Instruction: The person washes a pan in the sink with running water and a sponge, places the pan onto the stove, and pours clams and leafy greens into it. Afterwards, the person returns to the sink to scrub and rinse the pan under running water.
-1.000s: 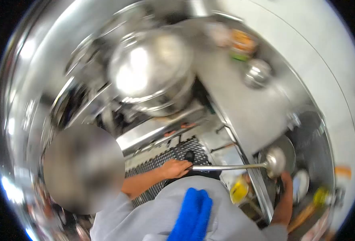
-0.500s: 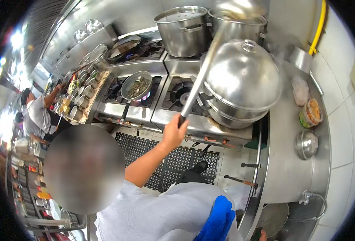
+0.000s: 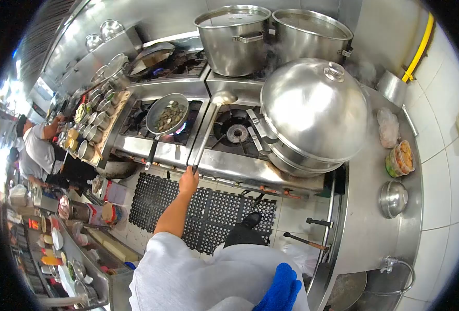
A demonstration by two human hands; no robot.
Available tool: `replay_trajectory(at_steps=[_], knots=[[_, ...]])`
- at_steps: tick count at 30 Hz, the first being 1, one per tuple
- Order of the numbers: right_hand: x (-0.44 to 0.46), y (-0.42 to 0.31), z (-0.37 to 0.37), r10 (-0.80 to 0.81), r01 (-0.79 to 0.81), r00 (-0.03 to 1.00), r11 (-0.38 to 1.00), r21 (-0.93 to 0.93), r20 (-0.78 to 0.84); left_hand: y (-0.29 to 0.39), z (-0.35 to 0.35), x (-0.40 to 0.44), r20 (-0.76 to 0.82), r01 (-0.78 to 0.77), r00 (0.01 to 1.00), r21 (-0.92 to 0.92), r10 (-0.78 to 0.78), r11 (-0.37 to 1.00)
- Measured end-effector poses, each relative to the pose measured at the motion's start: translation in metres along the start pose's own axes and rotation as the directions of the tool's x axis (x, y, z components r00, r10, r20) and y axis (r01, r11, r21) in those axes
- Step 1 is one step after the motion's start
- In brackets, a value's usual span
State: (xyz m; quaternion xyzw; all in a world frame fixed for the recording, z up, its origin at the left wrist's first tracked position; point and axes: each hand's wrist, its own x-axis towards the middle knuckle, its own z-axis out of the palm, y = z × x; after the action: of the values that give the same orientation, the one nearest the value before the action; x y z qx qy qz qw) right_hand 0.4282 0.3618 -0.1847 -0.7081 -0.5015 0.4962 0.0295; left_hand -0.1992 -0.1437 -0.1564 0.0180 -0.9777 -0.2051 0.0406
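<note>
My left hand is closed around the dark grip of a long-handled steel ladle. The ladle's bowl is over the stove, between the burner with the frying pan and an unlit burner. Left of my hand, the frying pan sits over a blue flame. Small dark and pale pieces that look like clams lie in it. Just right of the ladle stands a large steamer pot with a domed steel lid. My right hand is out of the picture.
Two tall stockpots stand at the back of the stove, the right one full of liquid. A steel counter on the right holds a plastic food tub and metal bowls. Co-workers are far left.
My left hand has lowered the ladle from above the back right stockpot down and left over the stove. A person close at my left and my right hand have left the view.
</note>
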Motion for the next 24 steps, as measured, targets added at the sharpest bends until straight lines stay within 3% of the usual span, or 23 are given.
replay_trajectory(at_steps=[4, 7, 8, 9, 10, 11, 12, 13, 14, 15, 16, 17, 19, 21, 22, 23, 24], knots=[[-0.008, 0.013, -0.021, 0.028, -0.034, 0.998, 0.995, -0.095, -0.060, -0.016, 0.040, 0.035, 0.120, 0.045, 0.991, 0.057, -0.051, 0.997], [-0.016, 0.033, -0.060, 0.019, -0.036, 0.996, 0.975, -0.219, -0.083, -0.008, 0.055, 0.049, 0.112, 0.142, 0.983, 0.017, -0.143, 0.990], [-0.024, 0.046, -0.075, -0.005, -0.016, 0.998, 0.956, -0.292, -0.069, -0.021, 0.069, 0.055, 0.089, 0.055, 0.994, 0.073, -0.061, 0.996], [-0.020, 0.067, -0.101, -0.081, 0.064, 0.997, 0.898, -0.436, -0.019, -0.020, 0.072, 0.065, 0.158, 0.116, 0.973, 0.287, -0.167, 0.951], [-0.023, 0.088, -0.121, -0.156, 0.148, 0.987, 0.803, -0.577, 0.036, -0.059, 0.103, 0.070, 0.276, -0.215, 0.961, 0.786, -0.019, 0.580], [-0.036, 0.109, -0.133, -0.209, 0.191, 0.977, 0.733, -0.653, 0.051, -0.036, 0.082, 0.068, 0.232, 0.051, 0.955, 0.480, -0.183, 0.876], [-0.061, 0.082, -0.120, -0.185, 0.136, 0.983, 0.639, -0.757, 0.020, -0.067, 0.095, 0.089, 0.229, 0.064, 0.961, 0.364, -0.156, 0.929], [-0.098, 0.029, -0.099, -0.059, -0.036, 0.991, 0.740, -0.672, -0.119, -0.095, 0.107, 0.107, 0.227, 0.074, 0.965, 0.240, -0.130, 0.968], [-0.074, 0.066, -0.110, -0.403, 0.223, 0.912, 0.639, -0.736, -0.074, -0.114, 0.115, 0.118, 0.224, 0.079, 0.969, 0.113, -0.103, 0.990], [-0.086, 0.045, -0.104, -0.358, 0.170, 0.919, 0.737, -0.654, -0.165, -0.095, 0.105, 0.100, 0.203, 0.065, 0.977, 0.038, -0.071, 0.997], [-0.069, 0.067, -0.109, -0.352, 0.169, 0.916, 0.774, -0.610, -0.193, -0.097, 0.099, 0.106, 0.274, -0.042, 0.961, 0.212, -0.018, 0.976], [-0.066, 0.072, -0.110, -0.303, 0.096, 0.918, 0.796, -0.598, -0.256, -0.099, 0.099, 0.108, 0.299, -0.150, 0.951, 0.217, 0.081, 0.965], [-0.066, 0.076, -0.112, 0.045, -0.214, 0.930, 0.874, -0.437, -0.366, -0.088, 0.085, 0.105, 0.381, -0.144, 0.924, 0.287, 0.025, 0.947], [-0.070, 0.087, -0.108, -0.013, -0.241, 0.889, 0.837, -0.491, -0.458, -0.082, 0.081, 0.113, 0.449, -0.207, 0.893, 0.371, 0.021, 0.905], [-0.070, 0.098, -0.109, -0.093, -0.264, 0.843, 0.787, -0.558, -0.530, -0.078, 0.079, 0.108, 0.408, -0.126, 0.913, 0.287, -0.001, 0.950], [-0.065, 0.107, -0.111, -0.077, -0.269, 0.845, 0.794, -0.545, -0.529, -0.073, 0.076, 0.107, 0.405, -0.142, 0.914, 0.293, 0.012, 0.945], [-0.051, 0.129, -0.112, 0.066, -0.316, 0.912, 0.741, -0.593, -0.404, -0.065, 0.066, 0.101, 0.507, -0.403, 0.843, 0.372, 0.181, 0.836]])
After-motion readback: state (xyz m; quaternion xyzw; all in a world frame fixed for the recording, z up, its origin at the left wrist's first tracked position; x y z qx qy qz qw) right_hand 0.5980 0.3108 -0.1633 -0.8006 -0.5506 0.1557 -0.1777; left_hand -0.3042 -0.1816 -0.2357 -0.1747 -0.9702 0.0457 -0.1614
